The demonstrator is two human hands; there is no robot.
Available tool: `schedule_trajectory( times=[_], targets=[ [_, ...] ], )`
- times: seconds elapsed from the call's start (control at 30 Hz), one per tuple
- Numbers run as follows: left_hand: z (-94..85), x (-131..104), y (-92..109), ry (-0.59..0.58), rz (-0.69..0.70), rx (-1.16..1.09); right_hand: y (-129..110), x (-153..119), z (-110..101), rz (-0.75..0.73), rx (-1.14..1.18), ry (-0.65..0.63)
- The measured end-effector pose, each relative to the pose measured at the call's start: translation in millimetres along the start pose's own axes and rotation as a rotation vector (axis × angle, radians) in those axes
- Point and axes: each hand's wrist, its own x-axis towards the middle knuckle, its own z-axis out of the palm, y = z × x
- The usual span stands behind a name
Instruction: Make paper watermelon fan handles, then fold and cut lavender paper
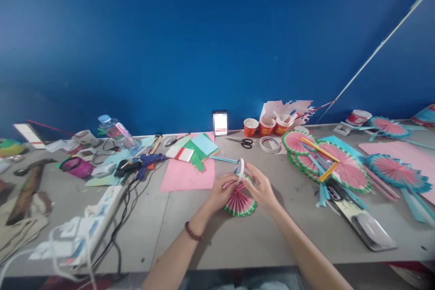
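A pleated pink paper fan (239,203) with a green edge hangs half spread between my hands, low over the table. My left hand (224,191), a beaded bracelet on its wrist, is closed on the fan's upper part. In my right hand (260,186) a white roll of tape (241,170) stands on edge, just above the fan's gathered end. The fingertips of both hands partly hide that end. Behind them, a light blue paper stick (223,159) lies on the table.
Finished paper fans (343,167) lie to the right, near a phone with a mouse (373,229). Scissors (242,142), another tape roll (270,144) and red paper cups (267,126) stand behind. Left are pink paper (187,176), a glue gun (147,164), a power strip (98,224) and a hammer (29,188).
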Motion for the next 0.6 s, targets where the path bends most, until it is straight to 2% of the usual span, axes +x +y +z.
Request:
schedule_trajectory(
  times=[0.1, 0.2, 0.3, 0.37, 0.47, 0.53, 0.6],
  targets=[
    [0.5, 0.4, 1.3, -0.073, 0.087, 0.027, -5.6, -2.1, 2.0, -0.025, 0.03, -0.065],
    [-5.2, 6.3, 3.6, -0.122, 0.142, 0.141, -10.4, 0.5, -3.4, -0.062, -0.148, -0.006],
    [-21.5, 22.4, 5.1, -0.06, 0.124, 0.33, -8.5, 6.7, -13.3, -0.151, -0.386, 0.091],
    [-37.5, 38.5, 3.6, 0.055, 0.124, 0.486, -3.6, 10.7, -20.9, -0.228, -0.558, 0.12],
    [-62.7, 63.9, -4.7, 0.095, 0.004, 0.768, 6.0, 13.9, -32.0, -0.214, -0.807, 0.1],
    [-75.5, 77.0, -13.3, 0.001, -0.121, 1.013, 12.1, 14.3, -38.2, -0.149, -0.948, 0.072],
    [-82.5, 84.4, -21.9, -0.092, -0.204, 1.13, 17.7, 14.5, -43.2, -0.092, -1.044, 0.057]
  ],
)
